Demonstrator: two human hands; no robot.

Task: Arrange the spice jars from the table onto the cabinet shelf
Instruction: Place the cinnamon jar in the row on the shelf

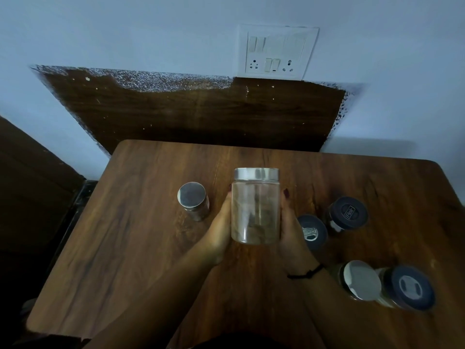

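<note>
Six jars are on record in the head view. One large clear jar (255, 205), with a silver lid and brown contents low inside, is upright at centre frame. It is clasped from both sides: the left hand (221, 222) wraps its left wall and the right hand (289, 222) its right wall, fingers curled round the glass. Whether its base touches the table (125, 235) cannot be told.

A small steel-lidded jar (193, 201) stands just left of the left hand. Right of centre, the near dark-lidded jar (312, 230) sits beside the right hand, with the far dark-lidded jar (348, 214) just beyond it. At lower right, a silver-lidded jar (359, 279) and a corner dark-lidded jar (409, 287) stand side by side.

A black wrist thread (305, 273) is on the right wrist. A switchboard (279, 51) is on the wall at upper right.
</note>
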